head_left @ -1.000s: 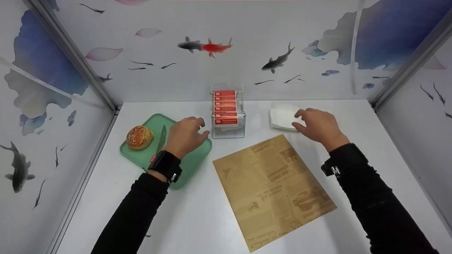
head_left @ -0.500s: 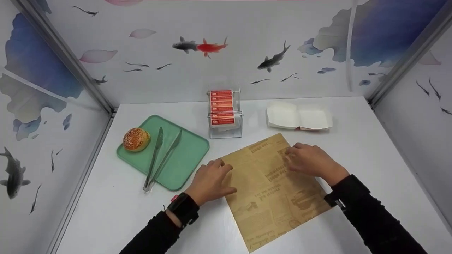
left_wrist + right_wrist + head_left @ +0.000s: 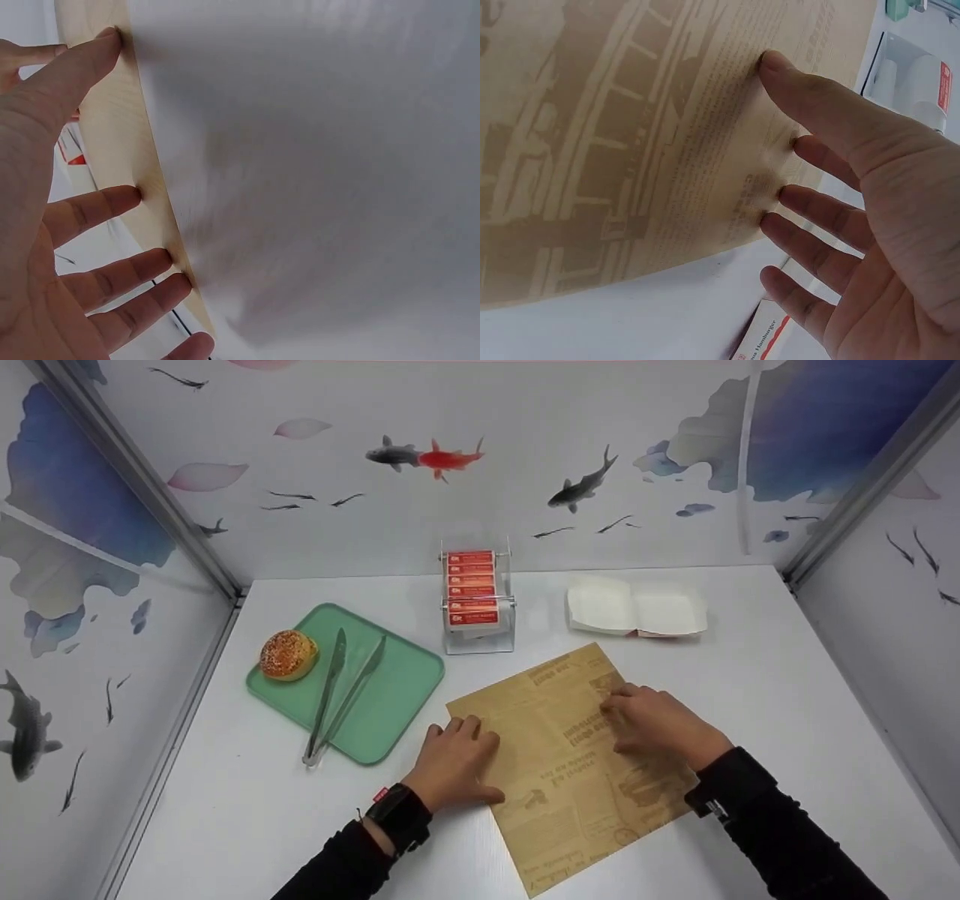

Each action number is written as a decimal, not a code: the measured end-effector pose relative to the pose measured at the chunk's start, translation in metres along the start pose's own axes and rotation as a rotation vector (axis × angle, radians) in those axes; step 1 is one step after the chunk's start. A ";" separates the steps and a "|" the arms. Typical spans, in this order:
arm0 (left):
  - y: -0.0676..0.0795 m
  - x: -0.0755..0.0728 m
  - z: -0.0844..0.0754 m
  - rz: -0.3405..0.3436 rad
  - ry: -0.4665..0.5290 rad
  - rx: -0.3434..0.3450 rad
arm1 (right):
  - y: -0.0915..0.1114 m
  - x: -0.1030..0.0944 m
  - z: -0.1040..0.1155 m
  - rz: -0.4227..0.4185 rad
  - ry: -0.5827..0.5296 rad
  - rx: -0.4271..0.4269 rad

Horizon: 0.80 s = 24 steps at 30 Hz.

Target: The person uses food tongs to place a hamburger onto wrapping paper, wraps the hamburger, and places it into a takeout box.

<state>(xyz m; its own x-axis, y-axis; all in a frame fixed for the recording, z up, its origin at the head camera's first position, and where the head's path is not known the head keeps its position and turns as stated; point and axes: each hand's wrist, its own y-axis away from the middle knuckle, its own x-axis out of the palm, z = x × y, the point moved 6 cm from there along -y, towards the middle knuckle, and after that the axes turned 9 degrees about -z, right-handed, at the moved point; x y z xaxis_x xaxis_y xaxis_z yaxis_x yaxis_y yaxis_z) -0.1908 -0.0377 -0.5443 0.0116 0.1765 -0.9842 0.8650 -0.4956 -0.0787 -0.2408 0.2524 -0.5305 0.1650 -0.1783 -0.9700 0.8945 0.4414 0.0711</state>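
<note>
A brown printed sheet of wrapping paper (image 3: 551, 810) lies askew on the white table. My left hand (image 3: 454, 765) is at its left edge. In the left wrist view, the thumb and spread fingertips of that hand (image 3: 37, 300) touch the paper along the edge. On the opposite side, my right hand (image 3: 664, 727) is over the upper right part of the sheet. The right wrist view has its thumb and several fingertips on the printed face, with the fingers (image 3: 825, 214) spread and extended and the little finger off the edge.
On the left, a green tray (image 3: 409, 667) holds a seeded burger bun (image 3: 288, 655) and metal tongs (image 3: 330, 690), whose end overhangs the near rim. A clear dispenser (image 3: 480, 641) with a roll of red labels (image 3: 472, 604) stands behind the paper. Right of it sits an unfolded white burger box (image 3: 667, 607).
My left hand has come from over the tray to the paper's left edge. My right hand has left the white box for the paper, and both have since slid slightly nearer.
</note>
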 end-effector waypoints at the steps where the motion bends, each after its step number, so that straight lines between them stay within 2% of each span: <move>1: 0.000 0.000 0.000 0.002 0.001 0.001 | 0.000 0.000 0.000 -0.003 0.006 -0.004; 12: -0.010 -0.002 0.011 0.063 0.055 0.033 | 0.010 0.000 0.003 -0.046 0.045 0.008; 17: -0.018 -0.001 0.017 0.123 0.092 0.044 | 0.017 -0.002 0.010 -0.058 0.113 0.006; 24: -0.030 -0.001 0.025 0.172 0.125 0.059 | 0.024 -0.003 0.023 -0.096 0.224 0.012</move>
<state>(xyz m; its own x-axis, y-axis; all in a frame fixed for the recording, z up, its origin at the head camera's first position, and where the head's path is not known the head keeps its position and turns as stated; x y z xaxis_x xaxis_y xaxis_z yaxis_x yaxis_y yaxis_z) -0.2290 -0.0441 -0.5446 0.2213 0.1875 -0.9570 0.8142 -0.5757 0.0755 -0.2100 0.2438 -0.5204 -0.0160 -0.0194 -0.9997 0.9066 0.4214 -0.0227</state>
